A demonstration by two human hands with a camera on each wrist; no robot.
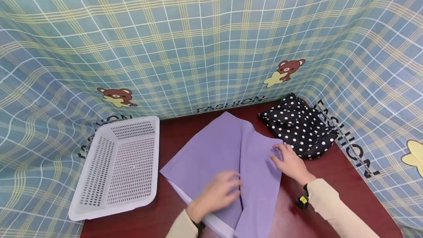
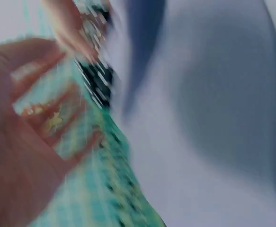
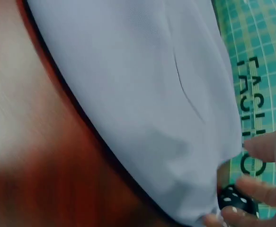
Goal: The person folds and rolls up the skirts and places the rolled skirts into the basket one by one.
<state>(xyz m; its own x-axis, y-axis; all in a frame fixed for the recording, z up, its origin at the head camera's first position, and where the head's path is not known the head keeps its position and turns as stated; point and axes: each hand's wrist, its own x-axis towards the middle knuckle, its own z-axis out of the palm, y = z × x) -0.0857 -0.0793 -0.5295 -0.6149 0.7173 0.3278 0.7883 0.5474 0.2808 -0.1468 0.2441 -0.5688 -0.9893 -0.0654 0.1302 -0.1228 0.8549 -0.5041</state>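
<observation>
Head view shows a purple cloth (image 1: 228,157) lying flat in the middle of the dark red worktop (image 1: 333,179); one side of the cloth is folded over, so a long crease runs down it; the left hand (image 1: 219,192) rests on the near part of the cloth, close to the crease, and it looks blurry; its fingers look loose and spread, so its grip is wide and holds nothing; the right hand (image 1: 290,162) touches the right edge of the cloth; its fingers lie nearly straight on the fabric, so its grip is wide too (I cannot see a pinch); a black cloth with white dots (image 1: 299,126) sits bunched up in the far right corner, just beside the right hand; a white basket with holes (image 1: 120,166) stands to the left of the purple cloth, a little apart from it; a checked blue sheet (image 1: 198,39) with little bears hangs behind and around the worktop; the left wrist view is very blurry, but it shows open fingers (image 2: 43,113) above the pale cloth; the right wrist view shows fingertips (image 3: 256,189) at the edge of the cloth, next to the dotted one.
</observation>
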